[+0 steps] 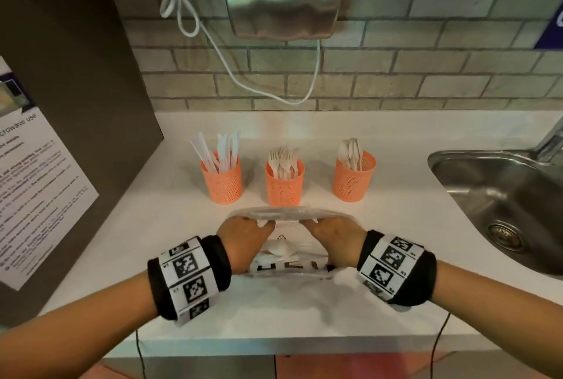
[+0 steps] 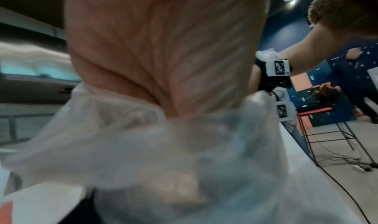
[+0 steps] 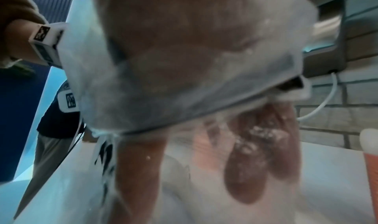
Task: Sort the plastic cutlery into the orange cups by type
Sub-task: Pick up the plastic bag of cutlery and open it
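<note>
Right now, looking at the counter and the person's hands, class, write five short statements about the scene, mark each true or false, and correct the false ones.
1. Three orange cups stand in a row on the counter. True.
2. The middle cup holds spoons. False: it holds forks; spoons are in the right cup.
3. Both the left hand and the right hand grip the plastic bag. True.
4. The sink lies to the person's left. False: it is on the right.
5. The left cup holds knives. True.
</note>
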The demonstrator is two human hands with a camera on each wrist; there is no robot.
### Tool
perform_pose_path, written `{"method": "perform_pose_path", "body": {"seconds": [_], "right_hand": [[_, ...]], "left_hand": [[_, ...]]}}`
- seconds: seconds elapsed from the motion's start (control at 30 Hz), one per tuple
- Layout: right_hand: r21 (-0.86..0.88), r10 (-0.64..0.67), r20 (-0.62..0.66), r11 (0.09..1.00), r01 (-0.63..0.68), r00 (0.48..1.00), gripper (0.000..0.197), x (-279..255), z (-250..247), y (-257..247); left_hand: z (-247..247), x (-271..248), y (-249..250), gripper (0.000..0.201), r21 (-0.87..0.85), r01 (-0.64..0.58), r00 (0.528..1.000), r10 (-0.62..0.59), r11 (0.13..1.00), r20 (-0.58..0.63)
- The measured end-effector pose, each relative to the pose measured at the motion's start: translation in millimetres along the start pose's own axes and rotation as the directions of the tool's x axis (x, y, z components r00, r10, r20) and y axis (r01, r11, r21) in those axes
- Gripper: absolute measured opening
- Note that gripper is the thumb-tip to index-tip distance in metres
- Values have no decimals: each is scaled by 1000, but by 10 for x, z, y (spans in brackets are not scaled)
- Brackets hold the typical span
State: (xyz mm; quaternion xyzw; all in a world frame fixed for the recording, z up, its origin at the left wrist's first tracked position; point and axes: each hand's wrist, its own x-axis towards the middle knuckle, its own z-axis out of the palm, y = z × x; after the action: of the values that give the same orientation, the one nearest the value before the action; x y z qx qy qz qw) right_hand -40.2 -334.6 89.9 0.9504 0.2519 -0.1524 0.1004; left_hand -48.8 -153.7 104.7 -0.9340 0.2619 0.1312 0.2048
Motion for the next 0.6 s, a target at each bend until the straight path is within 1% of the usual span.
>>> {"method": "perform_pose_path", "body": {"seconds": [0.1,0.17,0.2,0.27,0.33,0.4,0.5,0.6], "right_hand": [[22,27,-20,999,-27,999,109,29,-175,51],[39,42,3,998,-43,999,116,93,-212,67],[47,49,31,998,-50,998,117,122,-199,55],[46,58,84,997,-62,995,111,181,-95,4],[31,63,99,997,-66,993,98,220,40,-65],[10,73,89,997,-74,993,86,237,131,-103],[1,81,71,997,-82,994,80,257,177,-144],[-80,104,92,992,-97,990,75,276,228,-222]], "left_hand": [[-101,74,-116,75,24,24,1000,-24,999,-3],[-99,141,-154,72,33,27,1000,-27,999,7],[-65,177,-146,72,24,25,999,-26,999,22],[51,221,-87,71,4,31,996,-32,999,85],[173,237,-29,73,-10,38,991,-37,999,130],[234,223,4,79,-17,43,993,-41,999,107],[306,214,54,88,1,60,996,-60,998,59],[368,230,152,87,34,84,995,-86,996,48]]}}
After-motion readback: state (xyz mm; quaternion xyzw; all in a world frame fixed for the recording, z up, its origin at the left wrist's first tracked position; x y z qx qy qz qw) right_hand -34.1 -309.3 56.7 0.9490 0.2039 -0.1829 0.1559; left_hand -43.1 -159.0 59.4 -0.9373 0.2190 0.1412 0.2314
